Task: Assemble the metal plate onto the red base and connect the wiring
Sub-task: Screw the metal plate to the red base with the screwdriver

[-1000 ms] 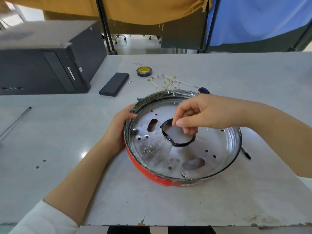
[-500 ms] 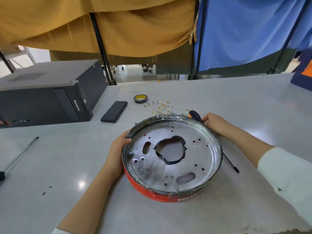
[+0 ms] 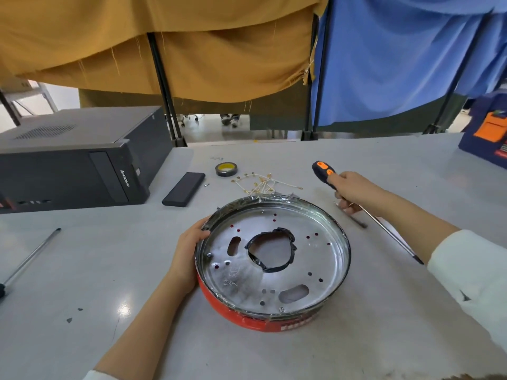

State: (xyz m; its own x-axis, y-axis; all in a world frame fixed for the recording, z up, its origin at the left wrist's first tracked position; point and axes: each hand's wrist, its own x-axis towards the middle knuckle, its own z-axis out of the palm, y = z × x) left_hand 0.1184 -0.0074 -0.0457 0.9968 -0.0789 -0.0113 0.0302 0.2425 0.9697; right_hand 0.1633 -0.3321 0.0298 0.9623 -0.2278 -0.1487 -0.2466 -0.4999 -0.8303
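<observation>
Screwdriver (image 3: 323,173) now sits lifted in your right hand (image 3: 354,191), fingers curled around its handle, at 1 o'clock of the metal plate (image 3: 274,259) seated in the red base (image 3: 247,319), whose 9 o'clock rim your left hand (image 3: 189,248) grips, so fastening comes next.

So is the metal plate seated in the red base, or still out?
In. The metal plate lies flat inside the red base, below its rim all round.

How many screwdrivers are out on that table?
2. One screwdriver is gripped in the right hand, right of the red base. Another lies at the table's left edge, its handle mostly out of frame.
</observation>
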